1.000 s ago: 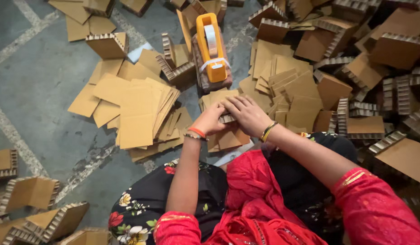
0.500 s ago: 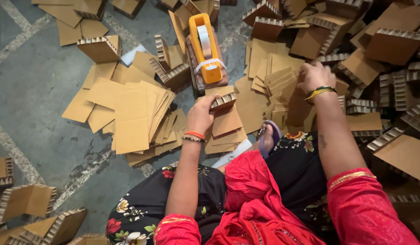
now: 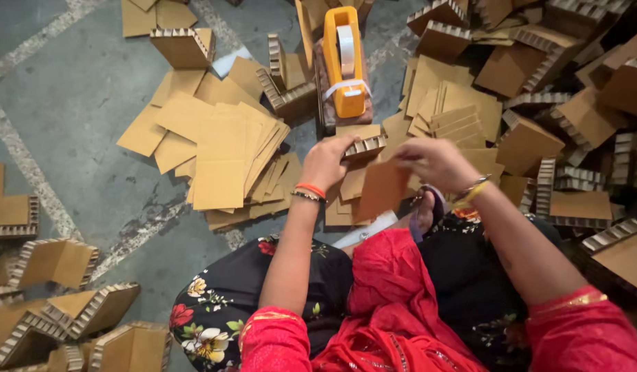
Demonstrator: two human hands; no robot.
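A honeycomb cardboard strip (image 3: 363, 146), short and ridged along its edge, is sitting just in front of the person at the centre of the scene, gripped at its left end by the left hand (image 3: 325, 162), whose fingers are closing around it. The right hand (image 3: 435, 162) is pinching a flat brown cardboard sheet (image 3: 382, 189) by its top edge, fingers clamped together on it, so that the sheet is hanging just below and to the right of the strip; whether sheet and strip are touching cannot be told. Both are being held above a low pile of cardboard pieces on the grey floor (image 3: 77, 103). Just beyond the strip, an orange tape dispenser (image 3: 344, 62) with a white roll is standing on a brown block, pointing away from the person. To the left, a fanned stack of flat cardboard sheets (image 3: 222, 155) is lying on the floor. To the right and far right, a heap of folded honeycomb corner pieces (image 3: 573, 103) is spreading across the scene, and more of these are lying at the near left (image 3: 64, 303). The person is sitting in red sleeves and a dark floral garment, with bangles on both wrists.
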